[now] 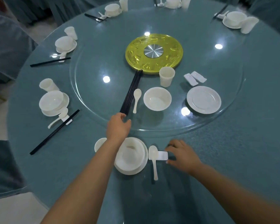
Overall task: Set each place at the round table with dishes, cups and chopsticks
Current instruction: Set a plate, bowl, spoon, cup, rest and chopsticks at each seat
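In front of me a white bowl sits on a plate, with a cup to its left and a spoon lying across a white chopstick rest to its right. My right hand touches the right end of that rest, fingers spread. My left hand reaches over the bowl, its fingertips at the near end of a bundle of black chopsticks on the glass turntable; whether it grips them is unclear.
On the turntable lie a spare spoon, bowl, cup, plate and two rests, around a gold centre disc. Set places ring the teal table, the nearest at the left.
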`<state>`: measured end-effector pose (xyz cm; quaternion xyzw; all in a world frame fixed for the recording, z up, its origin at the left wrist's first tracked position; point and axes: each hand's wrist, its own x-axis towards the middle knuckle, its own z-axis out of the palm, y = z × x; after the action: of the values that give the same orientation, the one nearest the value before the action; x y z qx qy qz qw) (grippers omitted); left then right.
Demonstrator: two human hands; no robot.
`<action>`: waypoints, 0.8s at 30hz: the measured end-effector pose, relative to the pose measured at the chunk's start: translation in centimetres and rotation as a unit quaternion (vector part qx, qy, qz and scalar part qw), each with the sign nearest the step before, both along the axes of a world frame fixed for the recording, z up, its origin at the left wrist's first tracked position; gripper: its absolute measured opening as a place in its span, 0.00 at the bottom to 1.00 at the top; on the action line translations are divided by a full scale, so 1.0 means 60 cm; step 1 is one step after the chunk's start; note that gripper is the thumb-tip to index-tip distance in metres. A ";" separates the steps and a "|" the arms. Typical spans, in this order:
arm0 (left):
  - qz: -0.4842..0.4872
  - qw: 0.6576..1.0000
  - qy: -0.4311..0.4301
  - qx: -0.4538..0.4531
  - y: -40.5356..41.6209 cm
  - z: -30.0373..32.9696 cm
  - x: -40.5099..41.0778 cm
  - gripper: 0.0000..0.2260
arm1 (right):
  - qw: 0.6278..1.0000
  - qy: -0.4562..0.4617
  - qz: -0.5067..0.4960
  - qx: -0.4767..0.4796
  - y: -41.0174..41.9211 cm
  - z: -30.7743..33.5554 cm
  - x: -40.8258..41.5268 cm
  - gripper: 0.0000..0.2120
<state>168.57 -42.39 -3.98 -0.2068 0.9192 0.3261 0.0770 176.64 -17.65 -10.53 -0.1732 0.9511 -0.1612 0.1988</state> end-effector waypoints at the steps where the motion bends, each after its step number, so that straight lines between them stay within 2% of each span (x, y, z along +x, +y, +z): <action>1: -0.003 1.000 0.001 -0.011 -0.004 -0.003 -0.005 0.17 | 1.000 -0.001 0.001 -0.001 -0.001 0.000 -0.002 0.21; 16: -0.005 1.000 -0.016 -0.026 -0.024 -0.034 -0.055 0.19 | 0.999 0.029 -0.006 -0.012 0.000 -0.011 -0.011 0.15; 24: -0.019 0.999 -0.011 -0.042 -0.024 -0.034 -0.067 0.10 | 0.998 0.056 -0.025 -0.034 0.000 -0.018 -0.005 0.15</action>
<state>164.55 -43.81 -6.03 -0.1962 0.9349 0.2834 0.0843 176.34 -17.67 -11.62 -0.1651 0.9585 -0.1887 0.1355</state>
